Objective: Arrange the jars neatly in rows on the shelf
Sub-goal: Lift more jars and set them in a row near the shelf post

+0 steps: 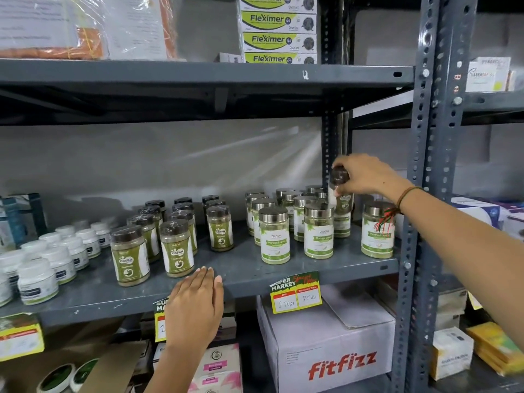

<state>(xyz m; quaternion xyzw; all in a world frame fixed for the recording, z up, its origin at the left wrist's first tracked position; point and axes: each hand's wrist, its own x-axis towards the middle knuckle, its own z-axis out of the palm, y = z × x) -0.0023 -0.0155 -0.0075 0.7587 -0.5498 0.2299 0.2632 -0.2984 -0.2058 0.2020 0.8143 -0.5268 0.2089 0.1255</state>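
Observation:
On the grey middle shelf (243, 268) stand several dark-lidded jars of green powder (177, 251) in rows at centre-left. Several silver-lidded jars with green-and-white labels (275, 236) stand at centre-right, and one more silver-lidded jar (378, 231) stands apart by the right post. My right hand (365, 175) grips the dark lid of a jar (341, 191) lifted slightly above the back of the silver-lidded group. My left hand (195, 302) rests flat on the shelf's front edge, fingers together, holding nothing.
Small white-capped bottles (42, 268) crowd the shelf's left end. Perforated steel posts (419, 194) bound the right side. A price tag (296, 293) hangs from the shelf edge above a white fitfizz carton (334, 347). Fleximer boxes (279, 29) are stacked on the upper shelf.

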